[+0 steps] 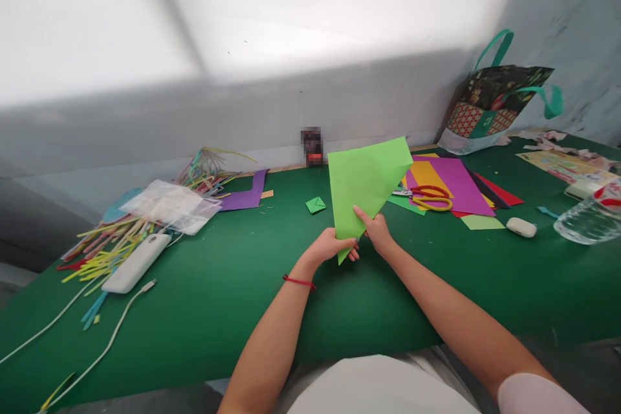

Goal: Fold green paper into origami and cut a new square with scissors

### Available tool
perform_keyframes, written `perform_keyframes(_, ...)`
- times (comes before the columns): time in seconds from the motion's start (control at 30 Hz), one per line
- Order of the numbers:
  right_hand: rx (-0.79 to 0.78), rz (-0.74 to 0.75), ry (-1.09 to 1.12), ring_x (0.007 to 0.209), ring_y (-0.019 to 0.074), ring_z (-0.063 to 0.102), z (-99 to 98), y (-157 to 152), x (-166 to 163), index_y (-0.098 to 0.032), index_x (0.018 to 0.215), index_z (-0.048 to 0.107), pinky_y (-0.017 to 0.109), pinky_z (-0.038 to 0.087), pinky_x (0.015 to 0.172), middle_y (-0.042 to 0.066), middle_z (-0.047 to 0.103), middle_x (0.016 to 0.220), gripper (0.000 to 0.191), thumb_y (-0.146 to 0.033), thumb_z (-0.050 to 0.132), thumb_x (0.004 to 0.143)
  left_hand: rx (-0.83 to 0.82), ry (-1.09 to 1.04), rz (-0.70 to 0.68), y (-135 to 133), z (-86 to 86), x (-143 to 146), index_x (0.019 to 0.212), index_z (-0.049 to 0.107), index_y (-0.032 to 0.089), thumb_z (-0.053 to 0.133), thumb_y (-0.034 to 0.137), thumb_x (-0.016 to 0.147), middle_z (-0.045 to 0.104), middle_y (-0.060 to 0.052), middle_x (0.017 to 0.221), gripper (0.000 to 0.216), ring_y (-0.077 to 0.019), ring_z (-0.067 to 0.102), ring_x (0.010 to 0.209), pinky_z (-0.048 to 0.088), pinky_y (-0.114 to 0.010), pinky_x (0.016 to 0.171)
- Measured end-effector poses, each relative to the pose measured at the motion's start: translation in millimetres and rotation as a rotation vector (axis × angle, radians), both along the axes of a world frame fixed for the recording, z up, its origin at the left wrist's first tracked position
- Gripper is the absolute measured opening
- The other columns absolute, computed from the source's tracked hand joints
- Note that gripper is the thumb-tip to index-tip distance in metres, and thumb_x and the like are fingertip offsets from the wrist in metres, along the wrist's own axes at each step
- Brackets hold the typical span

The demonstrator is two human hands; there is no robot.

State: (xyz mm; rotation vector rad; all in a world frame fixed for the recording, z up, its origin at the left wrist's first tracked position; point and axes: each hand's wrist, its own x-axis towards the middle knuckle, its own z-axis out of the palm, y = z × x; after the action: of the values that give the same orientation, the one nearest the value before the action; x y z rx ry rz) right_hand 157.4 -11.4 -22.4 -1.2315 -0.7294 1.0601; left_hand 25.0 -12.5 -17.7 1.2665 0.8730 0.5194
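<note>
A sheet of light green paper (366,178), folded to a point at its lower end, is held up above the table between both hands. My left hand (332,247) grips its lower left edge near the pointed tip, thumb across the front. On the lower right edge my right hand (377,231) is closed, its thumb pressed on the front face. Behind the sheet, to its left, a small folded green paper envelope (315,205) lies on the table. Scissors (431,197) with red and yellow handles rest to the right, on coloured paper.
On the green table (233,317), paper strips (104,252), a plastic bag (169,204), a white power bank (137,263) and cables lie left. At right are purple paper (451,184), a white earbud case (521,227), a water bottle (589,217) and a patterned bag (495,103) by the wall.
</note>
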Motion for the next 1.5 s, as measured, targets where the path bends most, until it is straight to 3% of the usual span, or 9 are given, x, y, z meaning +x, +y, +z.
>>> perform_keyframes(0.13,0.048,0.002,0.036,0.039,0.0113,0.049,-4.2,2.7,-5.8,-0.013,0.064,0.064,0.024,0.037,0.035,0.001,0.062,0.052,0.034,-0.044,0.073,0.054,0.030,-0.050,0.024,0.3,-4.1,-4.6,0.065,0.063,0.011,0.076,0.036,0.060,0.065,-0.004,0.054,0.029,-0.0148,0.062,0.051,0.052,-0.027,0.057)
perform_keyframes(0.23,0.104,0.028,0.034,0.064,0.0196,0.065,-5.4,1.9,-13.6,-0.013,0.072,0.067,0.029,0.051,0.054,0.008,0.071,0.072,0.035,-0.040,0.075,0.052,0.009,-0.060,-0.026,-2.0,-3.4,-15.1,0.068,0.063,0.010,0.077,0.040,0.059,0.067,-0.006,0.058,0.034,-0.0155,0.063,0.053,0.053,-0.027,0.057)
perform_keyframes(0.33,0.120,0.087,-0.002,0.074,0.0221,0.067,-6.1,0.8,-20.2,-0.013,0.073,0.068,0.032,0.053,0.065,0.010,0.072,0.079,0.033,-0.040,0.075,0.054,0.002,-0.020,-0.049,-5.2,0.2,-24.1,0.073,0.063,0.010,0.074,0.041,0.063,0.066,-0.006,0.057,0.035,-0.0154,0.062,0.051,0.052,-0.028,0.054)
perform_keyframes(0.5,0.085,0.149,-0.059,0.050,0.0166,0.058,-6.0,0.2,-21.7,-0.015,0.067,0.065,0.028,0.046,0.045,0.005,0.066,0.060,0.032,-0.044,0.073,0.056,0.073,0.023,0.073,-7.2,4.4,-25.3,0.073,0.060,0.012,0.073,0.033,0.065,0.061,-0.002,0.051,0.027,-0.0141,0.058,0.045,0.050,-0.027,0.047)
perform_keyframes(0.63,0.041,0.300,-0.119,0.029,0.0082,0.035,-5.5,-1.3,-15.2,-0.019,0.052,0.050,0.024,0.029,0.033,-0.005,0.043,0.032,0.042,-0.055,0.069,0.058,0.098,0.015,0.100,-4.4,2.3,-23.4,0.070,0.060,0.013,0.073,0.032,0.065,0.060,-0.002,0.048,0.024,-0.0136,0.056,0.042,0.047,-0.026,0.044)
perform_keyframes(0.87,0.161,0.696,-0.089,0.027,0.0065,0.035,-10.4,-5.0,-7.6,-0.020,0.076,0.047,0.019,0.025,0.032,-0.009,0.047,0.034,0.040,-0.050,0.069,0.062,0.092,-0.061,0.154,-0.2,2.0,-25.6,0.067,0.061,0.011,0.067,0.036,0.069,0.057,-0.004,0.045,0.026,-0.0144,0.053,0.041,0.046,-0.028,0.046)
perform_keyframes(1.17,0.090,0.645,-0.051,0.024,0.0066,0.031,-18.3,1.3,-2.5,-0.020,0.052,0.045,0.022,0.019,0.029,-0.003,0.044,0.030,0.051,-0.069,0.053,0.067,-0.001,-0.105,0.053,-4.9,-1.8,-18.3,0.074,0.061,0.009,0.065,0.035,0.069,0.060,-0.005,0.049,0.027,-0.0154,0.055,0.042,0.048,-0.029,0.047)
perform_keyframes(1.3,0.109,0.602,-0.081,0.025,0.0050,0.026,-16.8,1.3,-0.8,-0.021,0.042,0.037,0.022,0.020,0.032,-0.006,0.033,0.025,0.059,-0.073,0.055,0.063,-0.044,-0.145,-0.021,-9.0,-3.8,-15.7,0.084,0.062,0.008,0.060,0.036,0.074,0.062,-0.005,0.059,0.029,-0.0160,0.058,0.044,0.048,-0.029,0.047)
perform_keyframes(1.5,0.084,0.603,-0.016,0.025,0.0053,0.024,-14.3,2.2,1.7,-0.022,0.046,0.038,0.023,0.017,0.032,-0.007,0.031,0.025,0.059,-0.076,0.054,0.062,-0.057,-0.162,-0.088,-12.3,-3.1,-14.4,0.093,0.061,0.008,0.057,0.034,0.077,0.062,-0.004,0.059,0.031,-0.0161,0.059,0.044,0.047,-0.029,0.047)
